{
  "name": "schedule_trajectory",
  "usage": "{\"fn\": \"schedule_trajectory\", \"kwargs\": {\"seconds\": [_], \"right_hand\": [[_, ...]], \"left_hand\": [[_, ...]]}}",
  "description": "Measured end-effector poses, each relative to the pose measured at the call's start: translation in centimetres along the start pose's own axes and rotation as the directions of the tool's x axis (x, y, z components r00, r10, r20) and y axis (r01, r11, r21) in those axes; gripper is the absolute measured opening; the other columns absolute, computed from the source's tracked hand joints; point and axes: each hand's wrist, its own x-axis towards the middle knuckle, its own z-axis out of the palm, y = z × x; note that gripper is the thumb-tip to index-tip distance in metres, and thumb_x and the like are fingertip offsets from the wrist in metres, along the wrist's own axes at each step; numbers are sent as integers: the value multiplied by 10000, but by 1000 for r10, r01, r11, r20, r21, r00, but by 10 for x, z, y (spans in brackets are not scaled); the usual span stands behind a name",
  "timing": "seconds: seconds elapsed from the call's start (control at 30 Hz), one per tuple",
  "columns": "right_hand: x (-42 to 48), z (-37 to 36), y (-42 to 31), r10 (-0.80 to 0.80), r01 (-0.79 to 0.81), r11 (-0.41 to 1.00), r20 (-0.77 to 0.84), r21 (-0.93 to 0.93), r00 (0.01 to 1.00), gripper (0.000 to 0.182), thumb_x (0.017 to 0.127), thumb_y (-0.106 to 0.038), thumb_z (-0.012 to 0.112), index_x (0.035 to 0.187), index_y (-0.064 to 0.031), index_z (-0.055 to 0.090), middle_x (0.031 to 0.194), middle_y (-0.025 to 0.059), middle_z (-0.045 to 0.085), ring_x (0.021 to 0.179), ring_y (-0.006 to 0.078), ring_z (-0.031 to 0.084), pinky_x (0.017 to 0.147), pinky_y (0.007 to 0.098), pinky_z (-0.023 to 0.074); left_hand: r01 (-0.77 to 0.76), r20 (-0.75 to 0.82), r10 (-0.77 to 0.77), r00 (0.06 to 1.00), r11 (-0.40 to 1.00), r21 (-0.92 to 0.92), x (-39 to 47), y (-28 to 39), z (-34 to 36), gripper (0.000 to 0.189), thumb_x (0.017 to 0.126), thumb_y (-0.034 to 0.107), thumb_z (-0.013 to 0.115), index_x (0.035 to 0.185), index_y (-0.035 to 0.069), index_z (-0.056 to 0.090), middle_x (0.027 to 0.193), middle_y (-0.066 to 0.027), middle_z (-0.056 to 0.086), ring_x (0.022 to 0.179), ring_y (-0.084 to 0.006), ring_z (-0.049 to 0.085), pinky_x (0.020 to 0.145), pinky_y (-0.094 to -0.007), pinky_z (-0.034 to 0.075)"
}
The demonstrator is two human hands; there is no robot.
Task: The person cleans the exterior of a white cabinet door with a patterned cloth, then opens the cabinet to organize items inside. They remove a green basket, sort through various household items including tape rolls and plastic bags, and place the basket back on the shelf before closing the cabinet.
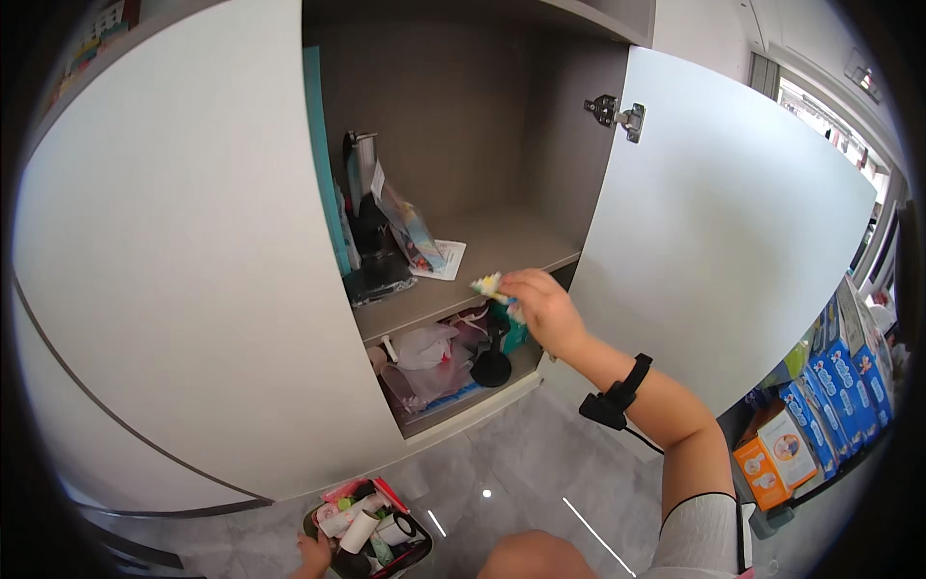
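My right hand (542,307) is raised in front of the cabinet's middle shelf (499,242). Pinched in its fingers is a small, blurred item (489,285) coloured white, yellow, green and blue; what it is cannot be made out. Down on the floor, my left hand (315,554) grips the left rim of a dark-edged container (427,551). Heaped inside the container are white paper-like rolls (359,532), a red flat item (391,495) and other small goods.
Plastic packets (412,231) and a black wrapped item (380,279) lie on the shelf's left. Below are plastic bags (427,362) and a black round-based stand (492,368). An open white door (723,217) swings out right, near blue packs (832,391) and an orange-white box (774,459).
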Motion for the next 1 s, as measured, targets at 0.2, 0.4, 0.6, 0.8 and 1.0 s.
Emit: {"fn": "schedule_trajectory", "kwargs": {"seconds": [0.2,0.4,0.6,0.8,1.0], "right_hand": [[51,14,81,134,-179,968,-243,-175,961,204,804,17,593,986,5,685,1052,185,663,1019,366,626,900,412,519],[15,40,153,596,-578,784,12,-224,803,199,798,-140,660,932,-16,738,1015,213,689,957,395,656,884,442,524],[41,28,166,549,-593,805,407,-21,730,365,819,-225,629,1122,-42,718,1175,219,657,1114,408,601,1028,476,434],[34,46,184,571,-547,820,320,-170,756,412,827,-250,642,1162,-17,700,1293,190,612,1217,351,565,1118,498,358],[67,58,210,750,-645,657,428,-390,505,540,881,-264,633,1335,23,570,1479,186,458,1379,327,416,1164,415,307]], "left_hand": [[-674,614,372,697,631,383,-73,278,-216,425,930,453,578,959,50,712,941,-193,703,858,-380,680,755,-477,541],[-999,-49,998,25,23,-39,-119,545,-205,193,864,145,680,1012,39,615,892,-153,631,839,-347,634,720,-445,511],[-842,-31,1000,1,17,540,-69,682,-141,279,808,94,673,1070,36,597,970,-162,648,912,-328,650,768,-417,526],[-751,270,891,365,111,651,-43,727,-137,414,756,81,691,1146,26,562,1001,-184,686,931,-346,701,748,-428,565],[-779,228,932,282,83,622,-31,719,-143,423,763,64,671,1174,130,591,1016,-172,659,916,-364,692,745,-446,563]]}}
